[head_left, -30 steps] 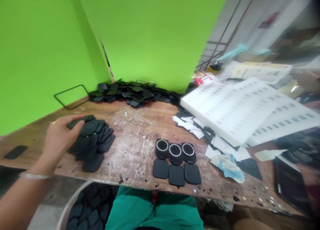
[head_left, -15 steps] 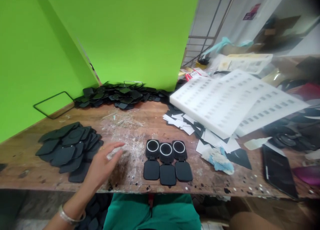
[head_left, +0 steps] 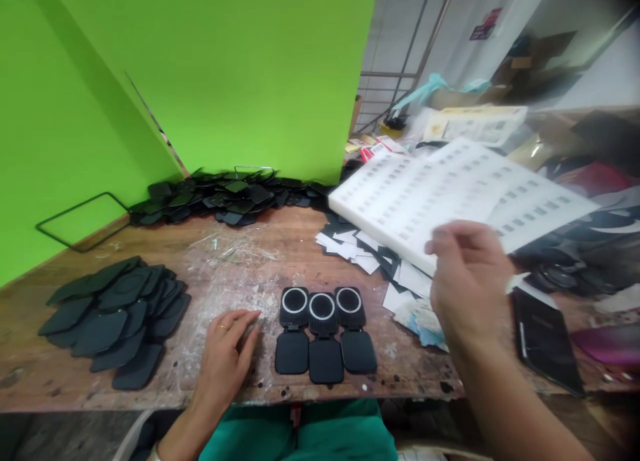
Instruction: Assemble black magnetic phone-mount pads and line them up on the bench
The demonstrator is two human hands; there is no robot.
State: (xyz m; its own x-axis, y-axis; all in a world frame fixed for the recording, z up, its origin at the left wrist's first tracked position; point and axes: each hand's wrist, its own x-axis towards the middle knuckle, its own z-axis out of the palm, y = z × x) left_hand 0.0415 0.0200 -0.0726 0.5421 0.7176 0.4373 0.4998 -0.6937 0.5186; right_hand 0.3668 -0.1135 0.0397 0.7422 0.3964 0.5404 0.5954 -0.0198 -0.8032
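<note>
My left hand (head_left: 226, 353) lies flat and open on the wooden table (head_left: 240, 261), just left of three black hinged parts with white rings (head_left: 323, 334) set side by side near the front edge. My right hand (head_left: 467, 281) is raised over the right side, blurred, fingers curled toward the edge of a white slotted foam tray (head_left: 400, 201). Whether it holds anything I cannot make out. A heap of flat black pads (head_left: 113, 314) lies to the far left of my left hand.
A second pile of black pieces (head_left: 225, 195) lies at the back against the green wall (head_left: 225, 74). White and black cards (head_left: 360, 247), a blue-white rag (head_left: 425, 324) and a black phone-like slab (head_left: 543, 337) sit at right. A black wire frame (head_left: 75, 221) leans at left.
My left hand left the heap of black pads and came to rest flat beside the three ringed parts. My right hand came into view, raised near the white tray. The view shifted left.
</note>
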